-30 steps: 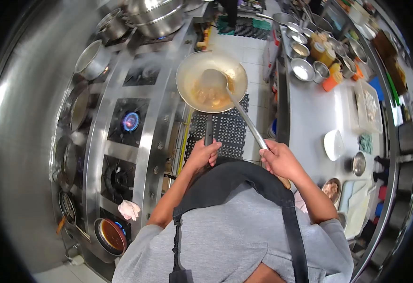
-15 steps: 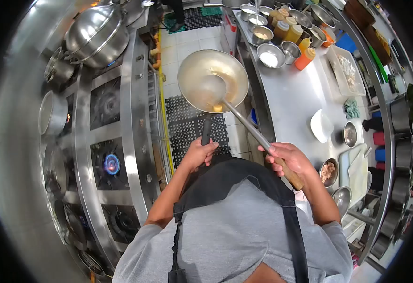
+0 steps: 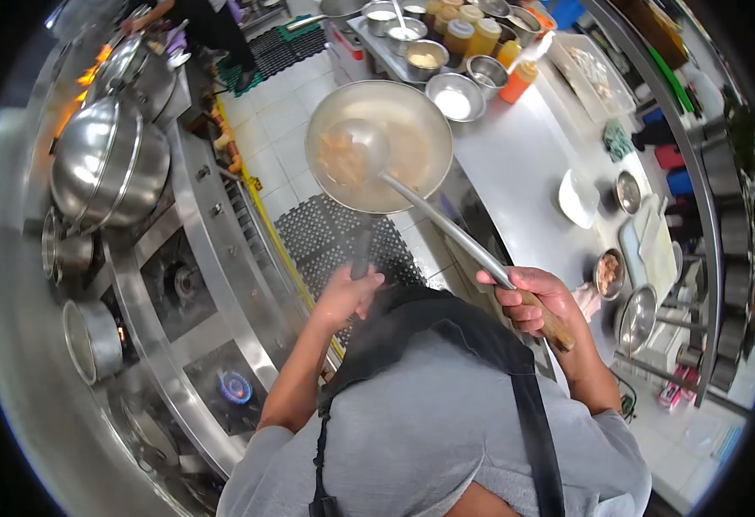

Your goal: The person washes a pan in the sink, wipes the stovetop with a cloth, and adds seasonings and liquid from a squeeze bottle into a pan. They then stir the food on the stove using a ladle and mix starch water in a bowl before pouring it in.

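A wok (image 3: pixel 425 112) hangs in the air over the aisle, its black handle in the closed fingers of my left hand (image 3: pixel 347 295). Brownish food (image 3: pixel 341 160) lies at the left inside it, partly behind steam. My right hand (image 3: pixel 533 297) grips the wooden handle of a long metal ladle (image 3: pixel 446 226). The ladle's round bowl is inside the wok, against or just above the food; which one I cannot tell.
Left of me runs a gas stove with a lit burner (image 3: pixel 235 387), a big domed steamer (image 3: pixel 110 164) and a pot (image 3: pixel 91 340). At right, a steel counter (image 3: pixel 515 164) holds sauce bottles (image 3: pixel 520 82), bowls and a white dish (image 3: pixel 578 198). Another person (image 3: pixel 214 34) stands at the far stove.
The view has turned toward the right counter. Wok and ladle have swung slightly left in view, and the food now shows at the wok's left side instead of its near rim. Both grips stay closed.
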`<state>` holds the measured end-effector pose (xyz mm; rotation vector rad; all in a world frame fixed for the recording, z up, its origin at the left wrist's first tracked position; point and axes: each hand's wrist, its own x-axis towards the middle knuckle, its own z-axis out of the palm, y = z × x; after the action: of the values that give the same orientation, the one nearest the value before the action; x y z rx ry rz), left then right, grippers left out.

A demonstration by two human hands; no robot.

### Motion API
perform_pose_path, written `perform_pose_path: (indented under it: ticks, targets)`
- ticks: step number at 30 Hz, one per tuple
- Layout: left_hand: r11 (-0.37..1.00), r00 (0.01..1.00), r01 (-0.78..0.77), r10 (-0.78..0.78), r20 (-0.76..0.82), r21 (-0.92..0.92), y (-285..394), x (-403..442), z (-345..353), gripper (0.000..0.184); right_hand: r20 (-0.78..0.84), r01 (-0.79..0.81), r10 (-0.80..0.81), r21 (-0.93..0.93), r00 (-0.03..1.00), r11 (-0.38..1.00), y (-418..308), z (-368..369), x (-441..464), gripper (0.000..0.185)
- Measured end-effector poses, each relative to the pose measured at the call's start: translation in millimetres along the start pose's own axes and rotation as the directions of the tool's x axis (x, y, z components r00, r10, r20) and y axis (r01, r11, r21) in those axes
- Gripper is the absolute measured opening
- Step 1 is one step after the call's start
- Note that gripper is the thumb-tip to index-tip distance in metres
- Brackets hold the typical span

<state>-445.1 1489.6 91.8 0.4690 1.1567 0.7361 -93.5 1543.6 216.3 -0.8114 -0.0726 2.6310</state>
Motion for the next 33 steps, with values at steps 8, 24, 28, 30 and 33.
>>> perform_pose_path:
  ticks: [8,24,28,30,33]
  targets:
    - [0.997,0.982,-0.016,0.001,0.187,0.077,28,15,48,0.024,-0.081,0.228,-0.228,-0.01,0.97,0.974,22,-10,-56,0.045]
    - [0.972,0.89,0.066,-0.16,0.427,0.227,7,83,185,0.019,-0.268,0.701,-0.676,-0.003,0.687,0.713,53,-72,-195,0.042]
    - [0.964,0.891,0.059,-0.168,0.422,0.259,0,87,199,0.02,-0.332,0.76,-0.746,-0.116,0.577,0.639,49,-94,-207,0.04]
    - [0.962,0.892,0.067,-0.176,0.415,0.264,-2,85,202,0.02,-0.361,0.77,-0.763,-0.162,0.536,0.617,46,-112,-203,0.039]
    - [0.97,0.905,0.062,-0.155,0.396,0.237,-6,82,200,0.019,-0.425,0.721,-0.781,-0.337,0.457,0.606,41,-143,-187,0.036]
